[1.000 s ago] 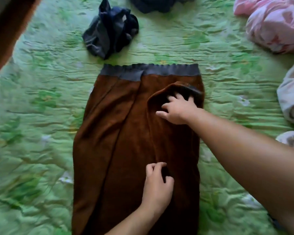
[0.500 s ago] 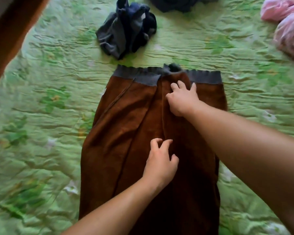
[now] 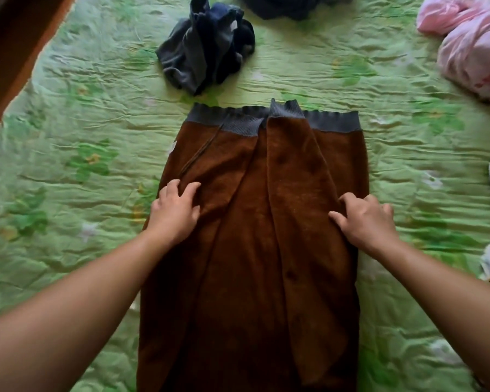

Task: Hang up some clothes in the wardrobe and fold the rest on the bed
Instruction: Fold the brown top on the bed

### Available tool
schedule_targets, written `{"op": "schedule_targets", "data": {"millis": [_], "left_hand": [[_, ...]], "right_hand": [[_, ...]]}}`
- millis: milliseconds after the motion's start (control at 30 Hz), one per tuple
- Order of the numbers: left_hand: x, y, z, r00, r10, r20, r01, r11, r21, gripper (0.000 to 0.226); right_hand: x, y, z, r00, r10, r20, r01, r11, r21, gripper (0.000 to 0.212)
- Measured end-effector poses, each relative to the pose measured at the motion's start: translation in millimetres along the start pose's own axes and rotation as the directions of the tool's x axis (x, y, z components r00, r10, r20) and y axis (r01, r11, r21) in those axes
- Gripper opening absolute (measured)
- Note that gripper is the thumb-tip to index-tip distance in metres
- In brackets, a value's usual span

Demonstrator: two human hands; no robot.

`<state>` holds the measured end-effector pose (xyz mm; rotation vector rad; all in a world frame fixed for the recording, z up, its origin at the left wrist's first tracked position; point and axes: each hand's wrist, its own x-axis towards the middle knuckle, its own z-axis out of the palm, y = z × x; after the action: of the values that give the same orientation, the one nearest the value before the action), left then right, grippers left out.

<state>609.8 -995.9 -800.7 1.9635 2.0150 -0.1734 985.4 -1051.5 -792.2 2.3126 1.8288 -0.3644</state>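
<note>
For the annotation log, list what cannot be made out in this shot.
Head view only.
1. Brown garment: lower end cut off by the bottom edge.
2. Dark clothing: mostly cut off by the top edge.
3. Left hand, right hand: fingertips sink into folds; pinching or pressing unclear.
</note>
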Motion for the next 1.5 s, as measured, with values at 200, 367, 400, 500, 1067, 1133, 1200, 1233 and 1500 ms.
{"op": "schedule_targets", "data": {"millis": [200, 367, 400, 500, 1067, 1133, 1200, 1233, 1500], "left_hand": [[-18.8, -6.2, 0.4, 0.997, 0.031, 0.071, -0.035, 0.998, 0.050, 0.060], [-60.5, -0.1, 16.2, 0.987, 0.090, 0.134, -0.108, 0.986, 0.129, 0.067], [-66.2, -2.1, 19.0, 0.985, 0.096, 0.141, -0.115, 0.984, 0.136, 0.069], [-86.4, -7.7, 26.0, 0.986, 0.087, 0.142, -0.106, 0.985, 0.133, 0.072], [-272.5, 140.3, 100.3, 0.816, 0.318, 0.482, 0.249, 0.559, -0.791, 0.054], [-276.4, 149.2, 107.1, 0.826, 0.278, 0.491, 0.314, 0.496, -0.809, 0.047], [-275.9, 150.4, 110.4, 0.846, 0.232, 0.481, 0.351, 0.437, -0.828, 0.041], [-274.6, 149.9, 110.9, 0.849, 0.219, 0.480, 0.360, 0.426, -0.830, 0.039], [-274.7, 152.5, 102.3, 0.796, 0.300, 0.526, 0.209, 0.679, -0.704, 0.030]], "right_hand": [[-12.0, 23.4, -22.6, 0.958, 0.061, 0.282, -0.119, 0.973, 0.195, 0.021], [-40.8, 27.1, -10.8, 0.909, -0.023, 0.416, -0.277, 0.714, 0.643, 0.025], [-43.7, 32.5, -4.0, 0.917, -0.003, 0.398, -0.249, 0.777, 0.578, 0.026], [-58.1, 42.9, 2.0, 0.937, 0.092, 0.338, -0.309, 0.672, 0.673, 0.022], [-68.6, 15.4, -12.1, 0.944, -0.105, 0.312, 0.096, 0.994, 0.044, 0.070], [-66.5, 23.9, -17.2, 0.920, -0.097, 0.380, 0.142, 0.986, -0.092, 0.064], [-67.3, 39.7, -19.0, 0.891, -0.079, 0.447, 0.141, 0.984, -0.108, 0.051], [-69.6, 49.0, -19.8, 0.876, -0.079, 0.476, 0.148, 0.983, -0.109, 0.047], [-82.1, 107.1, 1.5, 0.905, 0.054, 0.423, -0.093, 0.993, 0.071, 0.028]]}}
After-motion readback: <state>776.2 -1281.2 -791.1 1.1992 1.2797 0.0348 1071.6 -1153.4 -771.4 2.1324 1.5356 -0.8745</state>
